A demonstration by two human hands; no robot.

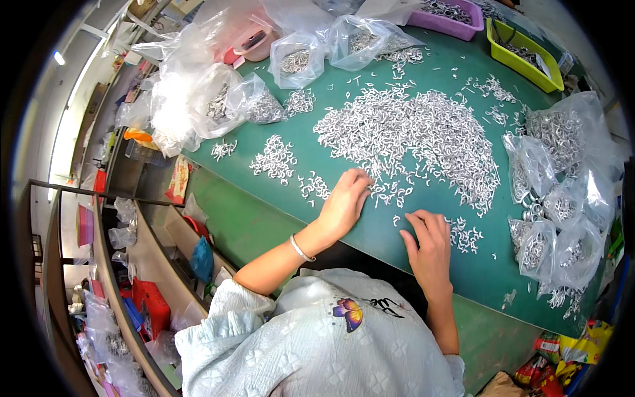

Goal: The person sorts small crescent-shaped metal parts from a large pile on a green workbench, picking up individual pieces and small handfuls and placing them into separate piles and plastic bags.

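The left hand (345, 204) is lying flat, fingers together, touching the big heap of small silvery metal hooks (423, 135) — heap lying just beyond it; the right hand (430, 248), fingers loosely spread, is resting nearer.

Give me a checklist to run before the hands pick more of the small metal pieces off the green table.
1. Left hand on the table beside the metal pieces: ok.
2. Right hand flat on the table, fingers by a small cluster: ok.
3. Either hand already holding a piece: cannot tell.
4. Bare green table between the hands: ok.
5. Clear bags of pieces within the right hand's side: ok.
6. Yellow-green bin and purple bin at the far edge, likely a long reach: not ok.
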